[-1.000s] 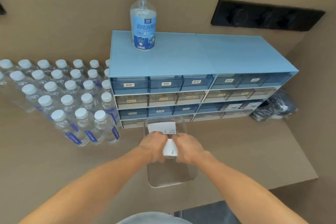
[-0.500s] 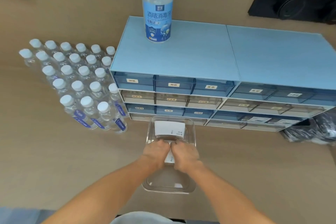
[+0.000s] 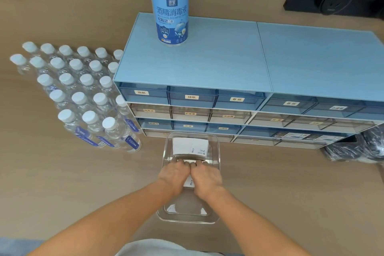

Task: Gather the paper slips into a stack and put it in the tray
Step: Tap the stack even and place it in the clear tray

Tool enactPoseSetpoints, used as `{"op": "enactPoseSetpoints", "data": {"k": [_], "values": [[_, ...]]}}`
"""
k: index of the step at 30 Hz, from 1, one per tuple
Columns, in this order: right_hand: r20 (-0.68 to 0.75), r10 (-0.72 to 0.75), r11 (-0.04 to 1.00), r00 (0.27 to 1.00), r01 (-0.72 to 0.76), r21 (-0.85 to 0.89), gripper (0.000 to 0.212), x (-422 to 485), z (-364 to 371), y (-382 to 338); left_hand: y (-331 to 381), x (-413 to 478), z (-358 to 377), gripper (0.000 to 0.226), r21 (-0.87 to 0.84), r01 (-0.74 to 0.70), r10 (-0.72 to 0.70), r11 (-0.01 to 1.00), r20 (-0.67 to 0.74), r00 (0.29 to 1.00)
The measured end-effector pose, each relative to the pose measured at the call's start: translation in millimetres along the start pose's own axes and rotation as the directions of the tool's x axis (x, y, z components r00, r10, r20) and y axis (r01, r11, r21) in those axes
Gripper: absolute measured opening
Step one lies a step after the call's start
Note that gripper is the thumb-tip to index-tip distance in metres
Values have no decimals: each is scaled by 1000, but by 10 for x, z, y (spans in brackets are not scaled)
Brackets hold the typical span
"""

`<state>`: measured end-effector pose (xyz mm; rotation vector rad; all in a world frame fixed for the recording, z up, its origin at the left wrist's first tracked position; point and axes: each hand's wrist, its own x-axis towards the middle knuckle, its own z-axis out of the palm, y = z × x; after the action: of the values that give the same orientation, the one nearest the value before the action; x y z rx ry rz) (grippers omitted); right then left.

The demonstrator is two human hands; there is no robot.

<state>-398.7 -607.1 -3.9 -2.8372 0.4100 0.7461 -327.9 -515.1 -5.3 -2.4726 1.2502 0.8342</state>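
Note:
A clear plastic tray [image 3: 216, 217] sits on the tan table in front of the drawer unit. At its far end lies a stack of white paper slips [image 3: 190, 146]. My left hand [image 3: 174, 174] and my right hand [image 3: 205, 176] are side by side inside the tray, palms down, pressed over a second stack of white slips [image 3: 189, 183]. Only a thin sliver of that stack shows between the hands and at the fingertips. Both hands grip it from either side.
A blue drawer unit [image 3: 228, 64] with labelled drawers stands right behind the tray, with a spray bottle [image 3: 170, 6] on top. Several capped water bottles [image 3: 83, 97] crowd the left. A black plastic bag [image 3: 357, 147] lies at the right.
The slips were held upright above the tray; now both hands have lowered them flat into the tray. The camera has moved closer and tilted down.

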Motion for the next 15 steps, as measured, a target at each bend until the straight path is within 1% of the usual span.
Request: {"op": "enactPoseSetpoints", "data": {"k": [2, 4, 5, 6, 7, 8, 9, 10, 11, 12, 13, 15], "values": [[13, 10, 1000, 1000, -10, 19, 60, -11, -32, -8, 4, -22, -70, 58, 11, 0, 0, 1000, 6, 1000], [38, 17, 998, 999, -19, 59, 68, -41, -89, 1, -10, -88, -175, 68, -47, 26, -25, 999, 31, 999], [50, 21, 994, 999, -26, 110, 72, -70, -128, 22, -39, -131, -246, 67, -122, 53, -49, 991, 43, 998], [57, 32, 980, 998, -43, 197, 72, -109, -169, 53, -82, -186, -332, 62, -240, 101, -90, 966, 55, 994], [60, 55, 945, 997, -71, 319, 67, -156, -223, 89, -146, -240, -408, 55, -380, 159, -139, 911, 80, 987], [70, 92, 883, 993, -114, 454, 58, -205, -282, 134, -223, -305, -498, 50, -518, 222, -188, 826, 119, 975], [100, 131, 788, 986, -165, 594, 49, -248, -331, 183, -320, -341, -546, 46, -669, 284, -214, 687, 188, 959], [154, 150, 649, 977, -215, 730, 43, -281, -373, 220, -388, -389, -587, 47, -812, 333, -195, 478, 272, 942], [216, 145, 476, 965, -260, 840, 38, -302, -413, 241, -420, -427, -610, 50, -895, 372, -141, 246, 347, 927], [266, 150, 328, 952, -302, 895, 34, -300, -434, 258, -424, -464, -642, 51, -917, 393, -84, 65, 387, 918], [312, 165, 217, 936, -343, 914, 33, -290, -449, 268, -407, -473, -650, 47, -919, 394, -49, 13, 393, 918], [400, 179, 42, 899, -414, 909, 37, -270, -480, 244, -347, -438, -608, 33, -904, 422, -52, -70, 425, 903]]}}
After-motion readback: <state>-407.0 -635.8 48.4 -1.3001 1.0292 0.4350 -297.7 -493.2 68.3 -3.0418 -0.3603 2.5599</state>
